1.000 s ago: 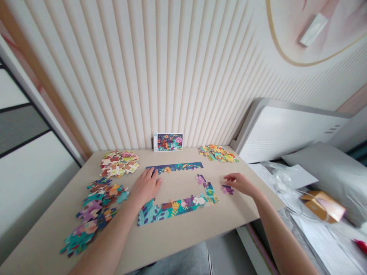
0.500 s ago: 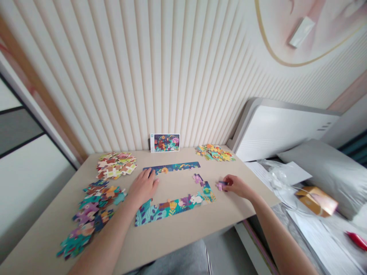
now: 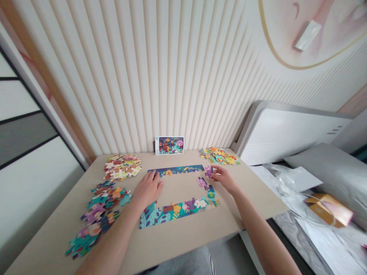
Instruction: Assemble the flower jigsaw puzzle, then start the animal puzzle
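Observation:
Between the fingertips of my right hand (image 3: 223, 178) is a purple puzzle piece (image 3: 208, 171), close to the right end of the joined top strip (image 3: 186, 169). My left hand (image 3: 148, 189) lies with fingers stretched over the left end of that dark blue strip, covering part of the frame's left side. Along the front runs the joined bottom strip (image 3: 174, 212), with leaves and a white rabbit. A short right-hand column (image 3: 210, 191) rises from it, topped by a purple piece with eyes (image 3: 201, 182).
Loose puzzle pieces (image 3: 97, 217) are heaped left of my left arm. Two other heaps, one reddish-green (image 3: 122, 167) and one yellow (image 3: 219, 156), lie at the back. A picture card (image 3: 169, 145) leans against the wall. Beyond the table's right edge are papers and an orange box (image 3: 328, 210).
My right hand has carried the purple puzzle piece leftward and away from me, up to the top strip's right end. My left hand stays on the strip. The view has shifted slightly.

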Available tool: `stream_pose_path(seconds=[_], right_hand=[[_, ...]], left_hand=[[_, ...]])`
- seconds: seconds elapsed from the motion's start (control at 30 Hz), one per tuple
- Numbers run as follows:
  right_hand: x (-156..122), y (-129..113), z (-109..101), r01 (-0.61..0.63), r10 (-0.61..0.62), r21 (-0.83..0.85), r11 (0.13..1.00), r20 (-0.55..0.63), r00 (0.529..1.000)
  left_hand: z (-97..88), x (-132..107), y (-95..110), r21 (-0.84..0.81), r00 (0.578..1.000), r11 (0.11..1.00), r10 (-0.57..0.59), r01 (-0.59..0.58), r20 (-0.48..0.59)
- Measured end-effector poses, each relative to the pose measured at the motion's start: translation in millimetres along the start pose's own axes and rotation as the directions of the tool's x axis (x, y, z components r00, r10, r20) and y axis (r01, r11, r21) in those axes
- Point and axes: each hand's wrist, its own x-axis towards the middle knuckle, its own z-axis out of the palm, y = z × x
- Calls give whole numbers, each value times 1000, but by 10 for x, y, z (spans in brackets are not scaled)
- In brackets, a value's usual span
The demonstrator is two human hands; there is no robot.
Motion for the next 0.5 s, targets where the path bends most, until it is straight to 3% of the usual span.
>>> stream_pose_path(seconds=[0.17,0.27,0.5], right_hand=[[223,23,285,-3,11,78,997,-101,995],[263,80,344,37,-26,65,997,-164,986],[173,285,77,45,-75,-134,990,-227,971]], left_hand=[[-18,-2,7,-25,1000,1000,1,-1,-4],[-29,0,15,-25,1000,1000,-5,5,2],[-51,-3,33,40,1000,999,4,-5,18]])
